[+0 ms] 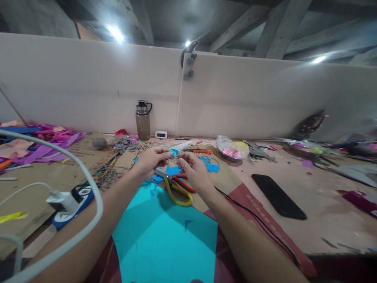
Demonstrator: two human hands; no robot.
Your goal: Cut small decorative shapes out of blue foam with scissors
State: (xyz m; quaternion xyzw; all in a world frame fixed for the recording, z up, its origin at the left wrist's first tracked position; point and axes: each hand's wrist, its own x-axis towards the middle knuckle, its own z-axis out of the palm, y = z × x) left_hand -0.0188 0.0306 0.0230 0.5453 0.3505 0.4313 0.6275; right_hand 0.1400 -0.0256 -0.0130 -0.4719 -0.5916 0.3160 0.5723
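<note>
Looping close across the lower left of the frame: thick white cable (pixel 99 204). Held at the frame's centre, just above the clutter: small bright-blue piece of thin sheet (pixel 174 151), pinched between fingers of the left hand (pixel 153 159). Close by, curled fingers of the right hand (pixel 193 167), thumb near forefinger; cannot tell whether clamped on anything. Presumably raised for a clear view and easy reach from both sides.

Just below, metal-headed hand tool with yellow loop and red grips (pixel 169 188), perhaps two tools overlapped, lying handles toward the camera, likely for quick pick-up. Beside and behind, loose bright-blue flat cut-outs (pixel 211 165). Spread across the bottom centre, large smooth turquoise sheet (pixel 165 239), probably placed there as handy stock.

Underneath and around, brown and dark-red cardboard (pixel 232 179) over a scuffed pinkish tabletop (pixel 315 232). At right, flat black phone (pixel 278 195), well apart from the hands. Behind, tall pale panels (pixel 88 86); above, grey beamed ceiling with glaring white lamps (pixel 116 33).
</note>
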